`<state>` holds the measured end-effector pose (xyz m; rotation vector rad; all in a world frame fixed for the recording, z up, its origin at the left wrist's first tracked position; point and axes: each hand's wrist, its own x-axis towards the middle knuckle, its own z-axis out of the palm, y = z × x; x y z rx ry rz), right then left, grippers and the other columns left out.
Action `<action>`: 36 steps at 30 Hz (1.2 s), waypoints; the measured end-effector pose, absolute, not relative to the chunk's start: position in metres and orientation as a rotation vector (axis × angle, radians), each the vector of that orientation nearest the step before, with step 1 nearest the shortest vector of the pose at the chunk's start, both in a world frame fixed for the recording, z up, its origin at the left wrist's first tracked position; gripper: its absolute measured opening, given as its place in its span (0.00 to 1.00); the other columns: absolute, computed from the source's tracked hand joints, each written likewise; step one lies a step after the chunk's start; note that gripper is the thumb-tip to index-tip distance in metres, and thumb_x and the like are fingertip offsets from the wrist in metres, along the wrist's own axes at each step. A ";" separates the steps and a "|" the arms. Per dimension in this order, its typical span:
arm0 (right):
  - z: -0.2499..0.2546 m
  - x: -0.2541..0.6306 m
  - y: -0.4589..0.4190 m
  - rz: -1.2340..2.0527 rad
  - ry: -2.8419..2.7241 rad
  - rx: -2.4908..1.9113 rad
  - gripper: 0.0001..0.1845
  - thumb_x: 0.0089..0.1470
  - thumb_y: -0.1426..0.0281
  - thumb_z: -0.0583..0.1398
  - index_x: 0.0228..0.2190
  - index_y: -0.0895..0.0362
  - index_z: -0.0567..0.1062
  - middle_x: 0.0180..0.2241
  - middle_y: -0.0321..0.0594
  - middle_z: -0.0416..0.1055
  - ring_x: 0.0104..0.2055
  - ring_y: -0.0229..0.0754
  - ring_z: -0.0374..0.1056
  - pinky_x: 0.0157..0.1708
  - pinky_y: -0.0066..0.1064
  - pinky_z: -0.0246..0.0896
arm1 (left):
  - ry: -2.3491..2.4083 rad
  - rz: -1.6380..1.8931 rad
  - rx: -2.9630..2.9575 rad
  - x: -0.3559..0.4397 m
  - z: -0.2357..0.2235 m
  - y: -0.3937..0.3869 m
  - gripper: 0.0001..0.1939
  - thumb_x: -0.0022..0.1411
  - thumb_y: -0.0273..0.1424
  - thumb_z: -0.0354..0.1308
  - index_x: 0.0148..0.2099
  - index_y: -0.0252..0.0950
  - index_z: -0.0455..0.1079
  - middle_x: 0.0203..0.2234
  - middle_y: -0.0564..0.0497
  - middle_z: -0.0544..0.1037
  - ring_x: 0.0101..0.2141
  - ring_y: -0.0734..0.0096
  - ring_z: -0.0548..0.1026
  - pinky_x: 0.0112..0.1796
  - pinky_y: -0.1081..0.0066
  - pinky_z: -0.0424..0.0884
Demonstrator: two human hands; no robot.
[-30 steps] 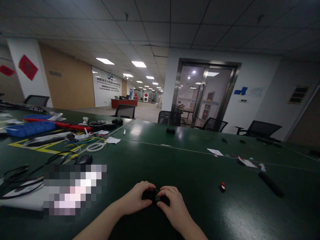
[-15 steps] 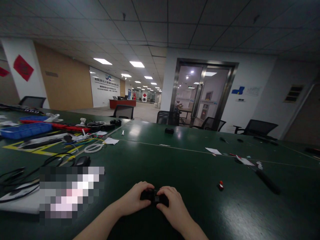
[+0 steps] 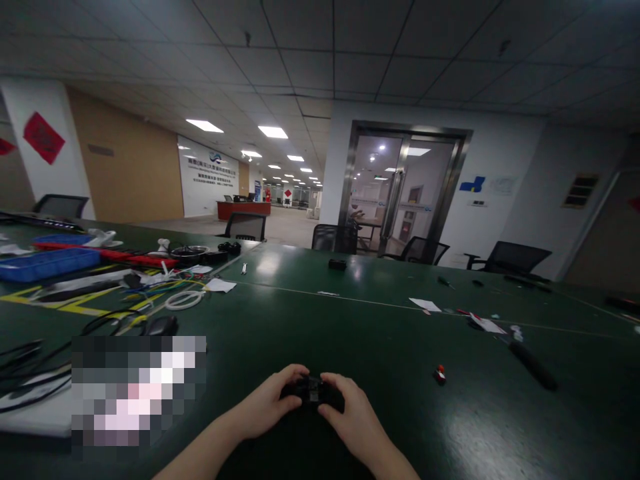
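Observation:
Between my two hands, low in the middle of the head view, is a small black object [image 3: 313, 391] with a paler, shiny patch at its centre; its exact kind is too dark to make out. My left hand [image 3: 273, 400] is closed around its left end, thumb and forefinger pinching it. My right hand [image 3: 353, 410] grips the right end the same way, thumb nearest me. The palms hide both ends. Under the hands lies the dark green tabletop [image 3: 260, 333].
A tiny red item [image 3: 440, 375] lies to the right, with a long black handle-like thing [image 3: 533, 365] beyond it. At left are a black mouse [image 3: 161, 326], a coiled white cable [image 3: 184, 300] and a blue tray [image 3: 50, 265]. A black box [image 3: 337, 265] stands farther back.
My right hand has shifted slightly to the right, and more of the black object's middle shows between the hands. The camera view has turned a little.

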<state>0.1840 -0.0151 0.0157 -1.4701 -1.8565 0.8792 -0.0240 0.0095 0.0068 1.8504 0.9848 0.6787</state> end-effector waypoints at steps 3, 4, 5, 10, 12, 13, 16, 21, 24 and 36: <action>0.016 0.184 -0.015 0.856 -1.869 -1.440 0.24 0.45 0.70 0.59 0.47 0.51 0.69 0.48 0.38 0.68 0.53 0.45 0.61 0.52 0.39 0.54 | 0.964 0.714 1.834 -0.023 0.008 0.008 0.24 0.54 0.23 0.53 0.54 0.41 0.56 0.47 0.51 0.70 0.50 0.64 0.66 0.52 0.62 0.58; 0.016 0.184 -0.014 0.847 -1.872 -1.429 0.24 0.45 0.70 0.59 0.47 0.50 0.69 0.48 0.37 0.68 0.53 0.45 0.61 0.52 0.38 0.54 | 0.964 0.721 1.833 -0.023 0.007 0.008 0.26 0.54 0.23 0.53 0.55 0.41 0.56 0.47 0.50 0.70 0.49 0.64 0.66 0.52 0.62 0.58; 0.016 0.184 -0.014 0.835 -1.874 -1.420 0.24 0.46 0.70 0.59 0.47 0.50 0.69 0.48 0.37 0.68 0.53 0.45 0.61 0.52 0.38 0.54 | 0.967 0.730 1.829 -0.023 0.006 0.008 0.27 0.54 0.23 0.55 0.55 0.41 0.55 0.47 0.50 0.70 0.49 0.64 0.67 0.52 0.61 0.58; 0.019 0.181 -0.016 0.799 -1.887 -1.379 0.23 0.46 0.72 0.59 0.46 0.49 0.69 0.47 0.35 0.68 0.52 0.44 0.61 0.52 0.38 0.54 | 0.931 0.793 1.759 -0.021 -0.005 0.011 0.33 0.52 0.24 0.59 0.58 0.42 0.52 0.47 0.49 0.68 0.46 0.63 0.68 0.48 0.61 0.62; 0.022 0.180 -0.017 0.793 -1.893 -1.359 0.23 0.45 0.73 0.59 0.46 0.49 0.70 0.47 0.35 0.68 0.51 0.44 0.62 0.52 0.37 0.55 | 0.916 0.839 1.747 -0.021 -0.009 0.013 0.31 0.53 0.25 0.59 0.57 0.42 0.53 0.45 0.49 0.68 0.45 0.63 0.68 0.47 0.61 0.63; 0.023 0.179 -0.018 0.788 -1.899 -1.350 0.23 0.45 0.73 0.59 0.45 0.49 0.70 0.46 0.35 0.68 0.51 0.44 0.62 0.52 0.37 0.55 | 0.911 0.851 1.743 -0.020 -0.011 0.014 0.30 0.53 0.25 0.58 0.57 0.42 0.54 0.44 0.49 0.68 0.44 0.63 0.69 0.47 0.61 0.63; 0.027 0.177 -0.020 0.771 -1.922 -1.336 0.22 0.45 0.73 0.59 0.44 0.49 0.70 0.45 0.34 0.68 0.50 0.43 0.63 0.51 0.35 0.56 | 0.887 0.857 1.730 -0.020 -0.012 0.016 0.28 0.54 0.24 0.57 0.56 0.41 0.54 0.43 0.50 0.67 0.43 0.65 0.69 0.46 0.63 0.64; 0.027 0.175 -0.020 0.760 -1.949 -1.308 0.21 0.45 0.75 0.57 0.43 0.49 0.71 0.44 0.34 0.68 0.49 0.42 0.64 0.49 0.33 0.58 | 0.874 0.866 1.695 -0.017 -0.009 0.014 0.28 0.53 0.23 0.57 0.55 0.42 0.55 0.40 0.52 0.66 0.42 0.67 0.70 0.44 0.65 0.65; 0.026 0.174 -0.020 0.750 -1.955 -1.279 0.21 0.44 0.76 0.57 0.42 0.50 0.71 0.44 0.34 0.68 0.47 0.42 0.65 0.48 0.32 0.58 | 0.874 0.872 1.668 -0.016 -0.007 0.012 0.28 0.52 0.23 0.58 0.54 0.42 0.56 0.40 0.53 0.66 0.41 0.67 0.70 0.44 0.66 0.65; 0.034 0.172 -0.024 0.779 -1.972 -1.288 0.19 0.45 0.75 0.57 0.42 0.50 0.72 0.43 0.34 0.68 0.46 0.41 0.65 0.47 0.30 0.59 | 0.852 0.852 1.609 -0.015 0.001 0.010 0.25 0.51 0.24 0.58 0.51 0.41 0.58 0.38 0.53 0.66 0.40 0.67 0.70 0.40 0.67 0.66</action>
